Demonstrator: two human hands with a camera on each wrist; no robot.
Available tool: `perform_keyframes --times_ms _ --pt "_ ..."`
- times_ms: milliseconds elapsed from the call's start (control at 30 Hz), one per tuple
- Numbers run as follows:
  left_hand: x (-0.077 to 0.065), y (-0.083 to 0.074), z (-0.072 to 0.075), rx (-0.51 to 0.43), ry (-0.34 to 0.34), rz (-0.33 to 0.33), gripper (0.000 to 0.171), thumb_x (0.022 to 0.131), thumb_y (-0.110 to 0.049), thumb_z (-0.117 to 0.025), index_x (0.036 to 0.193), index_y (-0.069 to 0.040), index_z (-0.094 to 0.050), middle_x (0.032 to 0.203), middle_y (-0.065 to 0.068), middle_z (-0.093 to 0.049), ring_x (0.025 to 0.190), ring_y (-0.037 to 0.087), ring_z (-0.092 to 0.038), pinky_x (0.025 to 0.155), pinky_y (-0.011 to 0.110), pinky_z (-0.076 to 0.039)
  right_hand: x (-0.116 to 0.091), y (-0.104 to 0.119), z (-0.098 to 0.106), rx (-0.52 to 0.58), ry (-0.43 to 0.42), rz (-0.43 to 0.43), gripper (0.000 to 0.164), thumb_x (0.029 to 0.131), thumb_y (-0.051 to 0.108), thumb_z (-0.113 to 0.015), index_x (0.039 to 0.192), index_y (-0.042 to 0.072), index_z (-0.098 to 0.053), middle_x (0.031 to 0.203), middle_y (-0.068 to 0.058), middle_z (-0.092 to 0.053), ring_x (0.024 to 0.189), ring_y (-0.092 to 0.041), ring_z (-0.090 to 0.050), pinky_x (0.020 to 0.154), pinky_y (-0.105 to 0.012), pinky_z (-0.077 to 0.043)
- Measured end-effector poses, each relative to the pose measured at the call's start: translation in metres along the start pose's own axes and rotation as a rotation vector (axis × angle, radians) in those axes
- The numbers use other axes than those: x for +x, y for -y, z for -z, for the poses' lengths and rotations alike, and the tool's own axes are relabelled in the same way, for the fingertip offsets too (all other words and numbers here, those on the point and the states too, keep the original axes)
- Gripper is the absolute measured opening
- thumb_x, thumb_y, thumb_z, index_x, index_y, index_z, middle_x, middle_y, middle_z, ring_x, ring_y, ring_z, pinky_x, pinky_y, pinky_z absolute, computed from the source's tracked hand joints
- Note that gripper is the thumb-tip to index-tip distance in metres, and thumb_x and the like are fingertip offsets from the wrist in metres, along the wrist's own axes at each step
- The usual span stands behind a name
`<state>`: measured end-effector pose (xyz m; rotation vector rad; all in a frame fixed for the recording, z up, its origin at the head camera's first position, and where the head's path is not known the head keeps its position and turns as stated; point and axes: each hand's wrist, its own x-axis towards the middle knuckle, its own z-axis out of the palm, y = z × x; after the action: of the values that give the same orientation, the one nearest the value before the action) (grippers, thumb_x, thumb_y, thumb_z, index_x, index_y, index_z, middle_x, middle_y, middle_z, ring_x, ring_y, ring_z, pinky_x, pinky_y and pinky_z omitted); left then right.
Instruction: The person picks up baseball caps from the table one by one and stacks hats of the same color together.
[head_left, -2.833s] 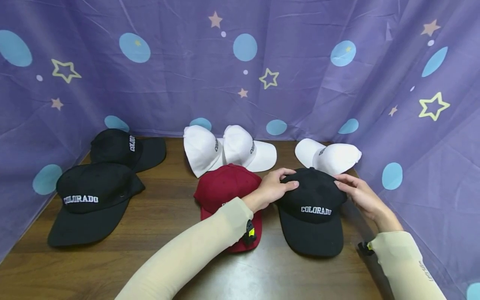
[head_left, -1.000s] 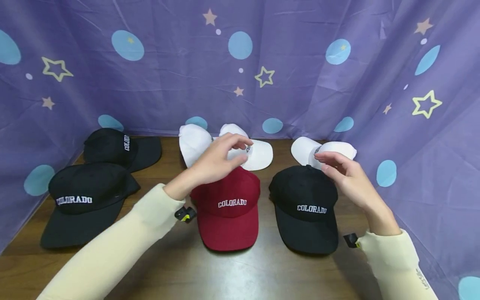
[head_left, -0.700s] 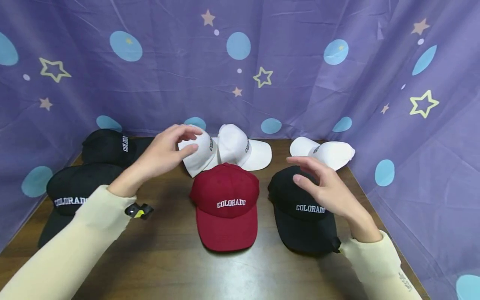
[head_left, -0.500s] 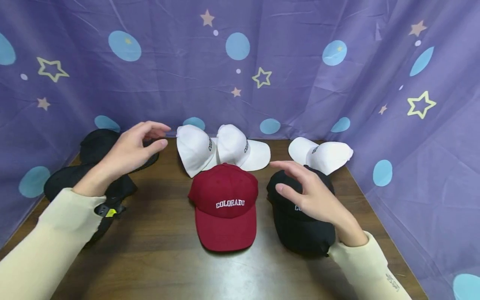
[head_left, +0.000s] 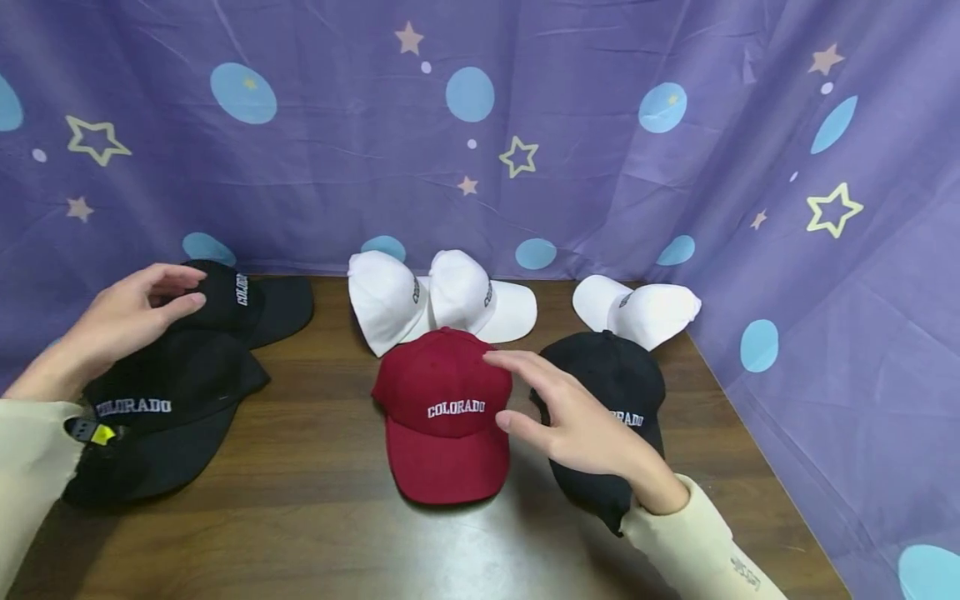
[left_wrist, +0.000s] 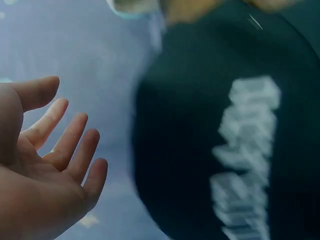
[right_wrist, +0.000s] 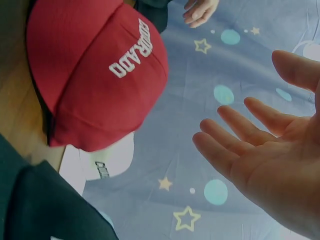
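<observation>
A purple curtain [head_left: 337, 200] backs the table [head_left: 315, 475], which holds two black caps [head_left: 180, 437] at left, a red cap [head_left: 447, 458] centrally, a lone black cap [head_left: 603, 367] beside it and three white caps [head_left: 459, 292] behind. Thumbs and fingers apart, the left hand [head_left: 120, 321] hangs near the black pair, the right hand [head_left: 581, 425] near the red and lone black caps.
</observation>
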<state>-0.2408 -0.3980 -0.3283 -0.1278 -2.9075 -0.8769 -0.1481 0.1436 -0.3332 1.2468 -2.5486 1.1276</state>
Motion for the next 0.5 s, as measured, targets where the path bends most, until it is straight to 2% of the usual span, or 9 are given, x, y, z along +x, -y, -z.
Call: perform_keyframes --times_ms 200,267,500 --pt "-0.004 0.047 -0.002 0.042 0.014 0.1 0.07 0.098 -0.054 -0.04 0.142 0.0 -0.032 0.135 0.031 -0.033 0.12 0.051 -0.03 0.087 0.066 -0.031 0.003 0.002 -0.014 0.018 0.041 -0.017 0.061 0.092 0.029 -0.063 0.145 0.029 -0.034 0.144 0.012 -0.036 0.13 -0.004 -0.032 0.105 -0.034 -0.034" --pt "-0.005 0.06 -0.002 0.041 0.048 0.123 0.074 0.098 -0.056 -0.038 0.143 0.002 -0.029 0.136 0.034 -0.03 0.12 0.053 -0.028 0.089 0.067 -0.03 0.004 0.002 -0.019 0.019 0.052 -0.021 0.06 0.092 0.031 -0.063 0.145 0.027 -0.034 0.144 0.014 -0.036 0.13 -0.004 -0.032 0.105 -0.034 -0.034" --pt "-0.004 0.097 -0.002 0.043 0.168 0.168 0.088 0.096 -0.063 -0.034 0.146 0.007 -0.016 0.135 0.04 -0.019 0.115 0.057 -0.026 0.083 0.067 -0.035 0.005 -0.003 -0.032 0.062 0.111 -0.055 0.061 0.092 0.033 -0.063 0.144 0.034 -0.031 0.142 0.012 -0.037 0.127 -0.007 -0.035 0.101 -0.037 -0.039"
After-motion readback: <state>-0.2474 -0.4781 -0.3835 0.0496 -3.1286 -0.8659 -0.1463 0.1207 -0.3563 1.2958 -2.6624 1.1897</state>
